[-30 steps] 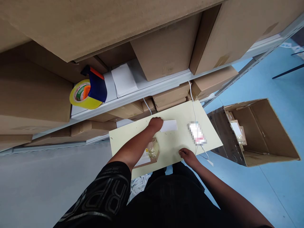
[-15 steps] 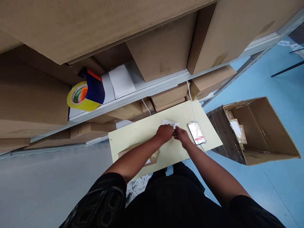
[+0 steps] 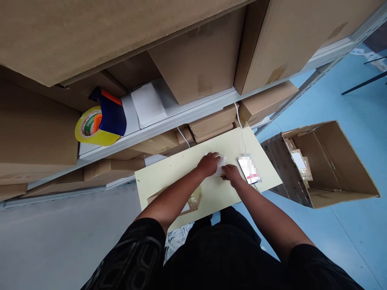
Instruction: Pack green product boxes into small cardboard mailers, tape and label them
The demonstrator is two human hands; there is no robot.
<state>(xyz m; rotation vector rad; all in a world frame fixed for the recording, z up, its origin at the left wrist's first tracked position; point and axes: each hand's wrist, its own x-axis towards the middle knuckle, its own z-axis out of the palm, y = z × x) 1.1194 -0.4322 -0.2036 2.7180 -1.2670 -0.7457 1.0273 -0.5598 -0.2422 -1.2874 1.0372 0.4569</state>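
A small piece of white paper (image 3: 221, 165) lies at the middle of the pale yellow table (image 3: 260, 151), partly covered by my hands. My left hand (image 3: 208, 164) rests over its left part, fingers stretched out across it. At the paper's lower right edge, my right hand (image 3: 231, 174) has its fingertips pinched together on it. A phone-like flat device (image 3: 248, 169) with a blurred bright screen lies just right of my right hand, with a white cable (image 3: 242, 135) near it. Beneath my left forearm sits a small cardboard box (image 3: 196, 200), partly hidden, with clear tape and something white.
A large open carton (image 3: 341, 161) with small boxes inside stands on the floor to the right. Along the front runs a shelf (image 3: 181, 117) with cardboard boxes, a yellow tape roll in a dispenser (image 3: 102, 121) and a stack of white paper (image 3: 148, 105).
My hands have moved slightly apart. My left fingers have spread over the white paper, and my right hand has come a little lower. More of the paper shows between them.
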